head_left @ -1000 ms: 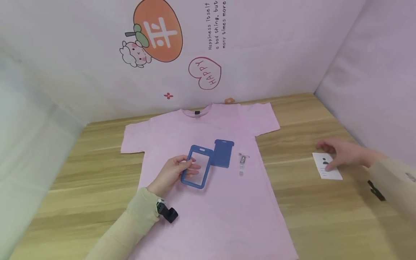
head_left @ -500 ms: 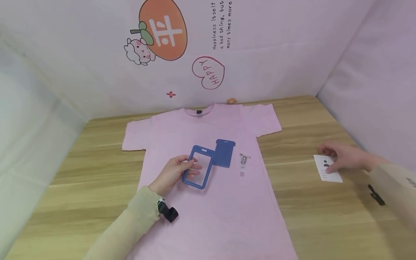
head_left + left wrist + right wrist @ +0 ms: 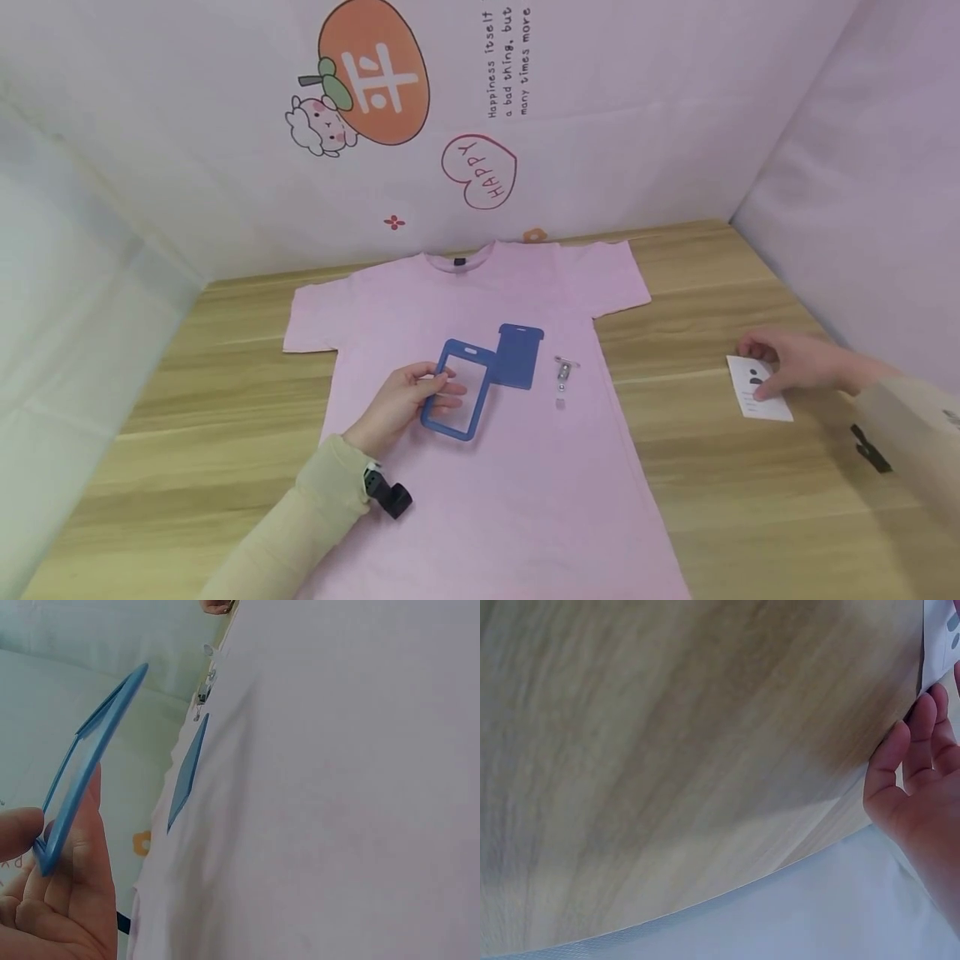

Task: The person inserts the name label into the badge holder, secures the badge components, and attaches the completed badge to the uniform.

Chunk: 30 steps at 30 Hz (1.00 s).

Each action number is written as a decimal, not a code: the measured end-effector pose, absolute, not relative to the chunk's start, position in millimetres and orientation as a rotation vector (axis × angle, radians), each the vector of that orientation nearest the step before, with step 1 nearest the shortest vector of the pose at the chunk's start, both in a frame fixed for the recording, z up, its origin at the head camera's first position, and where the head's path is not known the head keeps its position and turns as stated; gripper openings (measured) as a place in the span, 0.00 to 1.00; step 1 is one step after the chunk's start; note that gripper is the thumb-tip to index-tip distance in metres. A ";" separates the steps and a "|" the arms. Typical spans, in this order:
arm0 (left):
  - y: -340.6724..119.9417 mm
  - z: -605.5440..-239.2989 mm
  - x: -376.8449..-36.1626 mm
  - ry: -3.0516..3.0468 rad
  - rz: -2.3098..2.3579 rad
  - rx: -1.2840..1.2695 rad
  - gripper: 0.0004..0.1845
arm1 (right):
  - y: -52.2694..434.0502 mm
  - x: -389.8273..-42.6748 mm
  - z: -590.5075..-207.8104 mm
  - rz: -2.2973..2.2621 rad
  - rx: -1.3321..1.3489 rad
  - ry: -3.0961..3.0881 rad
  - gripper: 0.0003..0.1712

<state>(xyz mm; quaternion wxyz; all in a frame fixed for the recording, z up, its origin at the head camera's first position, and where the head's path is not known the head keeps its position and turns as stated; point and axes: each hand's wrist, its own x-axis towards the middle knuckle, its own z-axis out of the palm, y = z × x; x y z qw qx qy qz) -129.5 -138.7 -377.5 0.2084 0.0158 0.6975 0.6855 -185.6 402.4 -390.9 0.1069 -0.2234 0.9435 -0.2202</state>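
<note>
My left hand (image 3: 397, 408) pinches a blue badge holder frame (image 3: 447, 432) by its left side, fingers showing through the opening. In the left wrist view, the frame (image 3: 96, 754) is tilted, raised over the shirt. A matching blue back panel (image 3: 517, 357) lies on the pink T-shirt (image 3: 487, 508), partly overlapped by the frame in the head view. To its right lies a metal badge clip (image 3: 564, 375) with a clear strap. Far right, my right hand (image 3: 810, 360) pinches a white ID card (image 3: 768, 408), thumb on its printed face and fingers at its edge, close over the table.
The shirt lies spread on a wood-grain table (image 3: 697, 500), its collar toward the printed white backdrop (image 3: 615, 125). White curtains (image 3: 885, 167) close off both sides. Black camera mounts (image 3: 387, 493) are strapped to both wrists over beige sleeves.
The head view has shifted slightly. Both hands keep nearly the same place; the card under the right hand has barely turned, and the left hand still holds the frame.
</note>
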 end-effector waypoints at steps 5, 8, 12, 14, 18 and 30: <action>-140.6 -377.3 -128.9 1.947 1.902 0.034 0.21 | 401.7 -186.0 -389.3 -0.640 -0.686 2.804 0.31; -141.3 -377.3 -128.7 1.947 1.909 0.045 0.21 | 401.8 -185.4 -388.9 -0.634 -0.731 2.834 0.30; -141.7 -377.0 -127.6 1.934 1.914 0.050 0.21 | 401.2 -184.3 -388.3 -0.633 -0.755 2.862 0.31; -141.6 -376.7 -127.1 1.928 1.917 0.052 0.21 | 400.4 -183.9 -387.7 -0.652 -0.756 2.855 0.31; -140.5 -375.0 -126.1 1.926 1.913 0.043 0.20 | 398.2 -184.0 -385.9 -0.676 -0.726 2.814 0.29; -138.2 -373.8 -127.5 1.947 1.900 0.058 0.20 | 395.1 -187.9 -378.0 -0.645 -0.461 2.804 0.21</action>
